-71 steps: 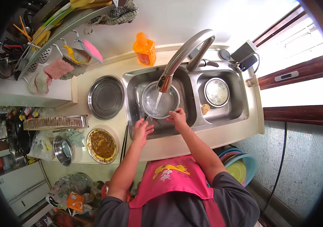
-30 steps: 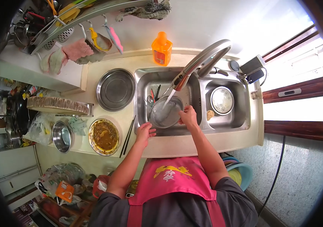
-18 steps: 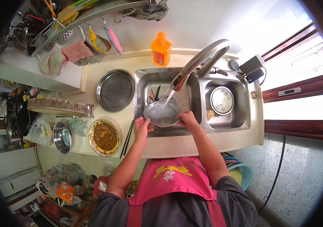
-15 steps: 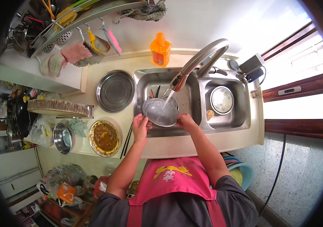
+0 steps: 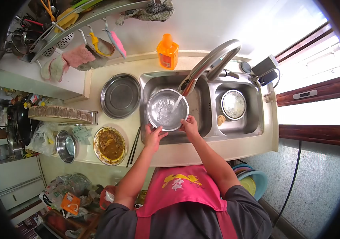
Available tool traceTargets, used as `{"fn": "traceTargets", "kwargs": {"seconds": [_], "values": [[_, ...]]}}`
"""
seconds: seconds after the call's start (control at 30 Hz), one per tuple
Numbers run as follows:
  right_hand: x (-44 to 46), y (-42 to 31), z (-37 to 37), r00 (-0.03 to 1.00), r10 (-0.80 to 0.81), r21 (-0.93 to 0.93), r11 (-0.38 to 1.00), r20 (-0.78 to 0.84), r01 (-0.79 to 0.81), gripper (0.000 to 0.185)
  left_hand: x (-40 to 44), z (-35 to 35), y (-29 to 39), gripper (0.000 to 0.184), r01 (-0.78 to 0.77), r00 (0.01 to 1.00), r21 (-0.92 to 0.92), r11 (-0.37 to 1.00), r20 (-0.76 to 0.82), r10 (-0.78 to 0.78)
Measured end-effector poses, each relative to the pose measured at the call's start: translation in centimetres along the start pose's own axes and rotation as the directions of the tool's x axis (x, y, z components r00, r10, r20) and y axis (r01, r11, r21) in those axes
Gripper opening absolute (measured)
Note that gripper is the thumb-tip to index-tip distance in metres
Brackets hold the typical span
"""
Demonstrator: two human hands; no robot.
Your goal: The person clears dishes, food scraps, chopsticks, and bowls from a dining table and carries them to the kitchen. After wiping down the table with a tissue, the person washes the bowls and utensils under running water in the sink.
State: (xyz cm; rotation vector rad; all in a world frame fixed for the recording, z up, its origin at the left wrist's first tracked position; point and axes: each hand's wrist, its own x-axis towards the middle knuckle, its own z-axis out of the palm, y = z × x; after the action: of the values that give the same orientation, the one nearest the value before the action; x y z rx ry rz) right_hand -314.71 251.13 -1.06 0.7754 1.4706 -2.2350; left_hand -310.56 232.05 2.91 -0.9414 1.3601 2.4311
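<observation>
A round metal bowl (image 5: 167, 110) is held over the left sink basin (image 5: 199, 119), its opening facing up. Water runs into it from the arched faucet (image 5: 211, 57). At the bowl's lower left rim is my left hand (image 5: 153, 136), its thumb and fingers against the rim. My right hand (image 5: 189, 126) grips the lower right rim between thumb and fingers. The utensils lying in the basin are hidden behind the bowl.
Left of the sink are a metal plate (image 5: 120, 96), dark chopsticks (image 5: 135, 145), a plate of brown food (image 5: 109, 145) and a small metal bowl (image 5: 65, 146). An orange bottle (image 5: 167, 52) stands behind. The right basin holds a round dish (image 5: 233, 105).
The bowl was tilted under the stream; now it is more level, raised and turned upward, covering the utensils. Both hands have moved with it.
</observation>
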Motion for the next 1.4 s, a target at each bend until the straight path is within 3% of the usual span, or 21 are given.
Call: {"fn": "traceTargets", "kwargs": {"seconds": [0.1,0.17,0.3,0.37,0.47,0.6,0.77,0.87,0.97,1.07,1.1,1.13,1.23,1.3,1.4], "values": [[-1.8,-0.9,0.9,0.992,-0.104,-0.053,0.994,-0.078,0.100,0.032,0.9,-0.2,-0.6,0.032,0.069,0.997,-0.087,0.994,0.025,-0.067],[-2.8,-1.7,1.3,0.972,-0.194,-0.140,0.975,-0.133,0.175,0.032,1.9,-0.6,-2.0,0.029,0.162,0.985,-0.037,0.986,0.070,-0.159],[-3.5,-4.3,1.2,0.946,-0.304,-0.455,0.862,-0.113,0.222,0.038,2.1,0.1,-2.4,0.022,0.292,0.947,-0.042,0.955,0.155,-0.282],[-3.3,-5.7,0.8,0.924,-0.363,-0.539,0.806,-0.123,0.245,0.039,1.1,0.9,-1.8,0.021,0.247,0.965,0.060,0.967,0.079,-0.252],[-1.7,-6.4,-0.6,0.952,-0.233,-0.633,0.772,-0.198,0.058,0.021,-1.2,2.1,0.1,0.024,0.138,0.988,0.266,0.954,0.025,-0.150],[1.6,-4.6,-3.0,0.967,0.241,-0.593,0.769,-0.079,-0.240,0.011,-4.4,3.5,2.6,0.026,-0.068,0.991,0.381,0.922,0.136,0.016],[2.3,-2.1,-5.6,0.748,0.606,-0.461,0.763,0.270,-0.453,0.018,-9.6,6.1,7.4,0.024,-0.318,0.928,0.354,0.879,0.304,0.213],[-0.7,-5.3,-6.3,0.676,0.629,-0.468,0.764,0.385,-0.444,0.021,-10.1,6.1,9.0,0.022,-0.391,0.915,0.321,0.863,0.236,0.327],[-3.3,-6.6,-8.4,0.888,0.343,-0.402,0.892,0.307,-0.205,0.031,-7.4,3.7,8.3,0.021,-0.397,0.918,0.280,0.874,0.116,0.379],[-5.6,-9.9,-12.8,0.986,0.158,-0.217,0.966,0.050,-0.144,0.046,-2.9,0.9,5.6,0.022,-0.201,0.978,0.349,0.915,0.014,0.210],[-7.1,-12.7,-13.7,0.996,0.066,-0.293,0.953,-0.054,-0.079,0.047,-1.9,0.8,4.8,0.024,-0.124,0.991,0.343,0.931,-0.010,0.136],[-7.0,-12.8,-16.0,0.991,-0.073,-0.267,0.963,-0.113,0.041,0.046,-0.4,0.3,3.4,0.025,-0.057,0.998,0.306,0.950,-0.021,0.067],[-5.4,-13.4,-20.8,0.865,-0.251,-0.183,0.965,-0.435,0.188,0.050,4.9,-1.2,-2.0,0.027,0.144,0.989,0.184,0.972,-0.043,-0.138],[-2.1,-11.8,-25.2,0.780,-0.264,-0.209,0.962,-0.567,0.174,0.052,8.5,-1.8,-5.6,0.028,0.277,0.960,0.093,0.956,-0.058,-0.272],[1.2,-10.3,-27.1,0.691,-0.224,-0.215,0.971,-0.687,0.100,0.051,13.3,-1.9,-10.6,0.027,0.314,0.938,0.118,0.942,-0.189,-0.289]]}}
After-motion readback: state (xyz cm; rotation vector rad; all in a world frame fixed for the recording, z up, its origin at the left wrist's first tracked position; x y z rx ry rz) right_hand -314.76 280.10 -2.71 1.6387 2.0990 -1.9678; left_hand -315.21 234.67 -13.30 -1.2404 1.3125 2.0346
